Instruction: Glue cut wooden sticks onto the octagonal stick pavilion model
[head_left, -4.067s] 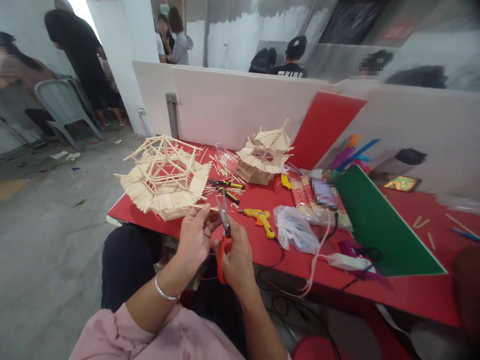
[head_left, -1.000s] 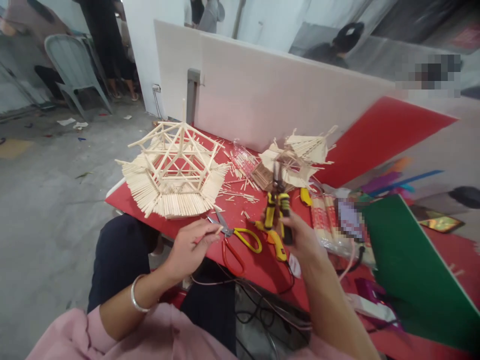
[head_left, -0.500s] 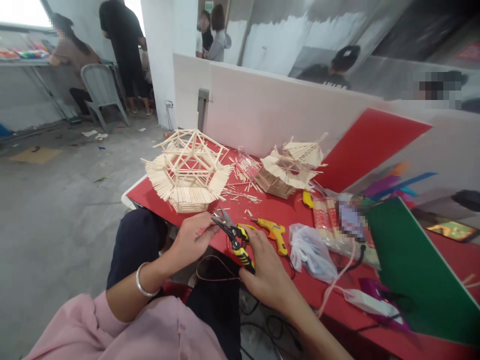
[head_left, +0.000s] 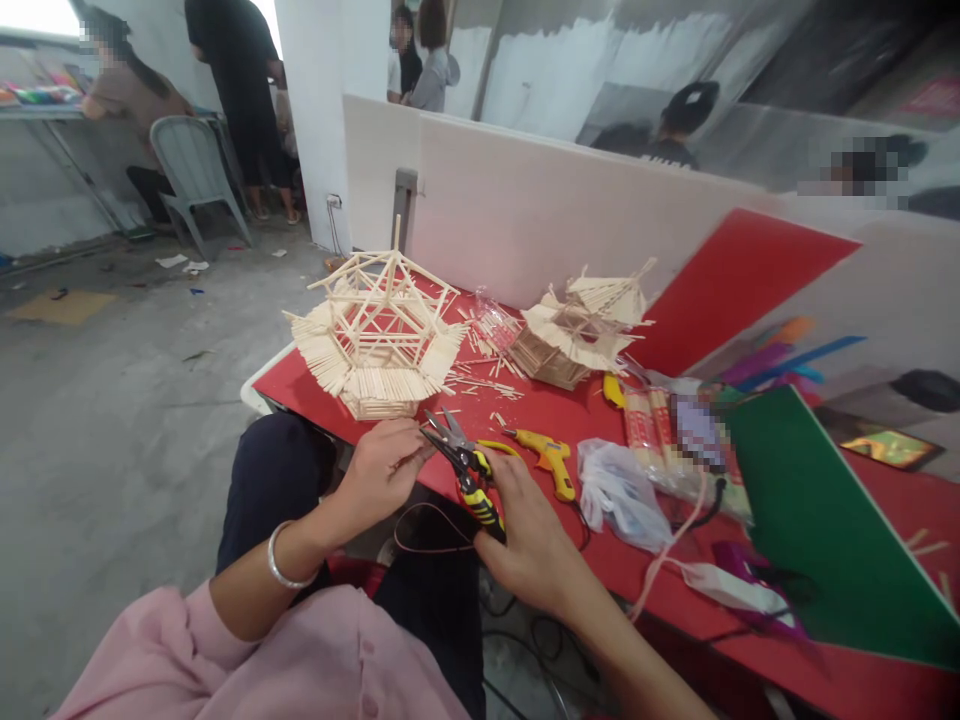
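My right hand (head_left: 534,535) is wrapped around black-and-yellow handled shears (head_left: 471,478), whose blades stand apart and point up and left. My left hand (head_left: 384,468) is pinched closed right beside the blade tips. Whatever lies between its fingertips is too small to make out. Just beyond the hands, a model pavilion of thin wooden sticks (head_left: 386,385) stands at the left end of the red table, with an open stick frame above a flared skirt. A yellow glue gun (head_left: 551,458) lies to the right of the shears.
A second stick model (head_left: 559,350) stands farther back among loose sticks (head_left: 487,385). Right of the glue gun are a plastic bag (head_left: 619,495), packs of sticks (head_left: 649,430) and a leaning green board (head_left: 832,530). A white partition (head_left: 525,210) backs the red table (head_left: 300,385). Cables hang below.
The camera view has shifted slightly. My left fingers have moved a little and curl more at the blade tips. The shears remain in my right hand with the blades apart.
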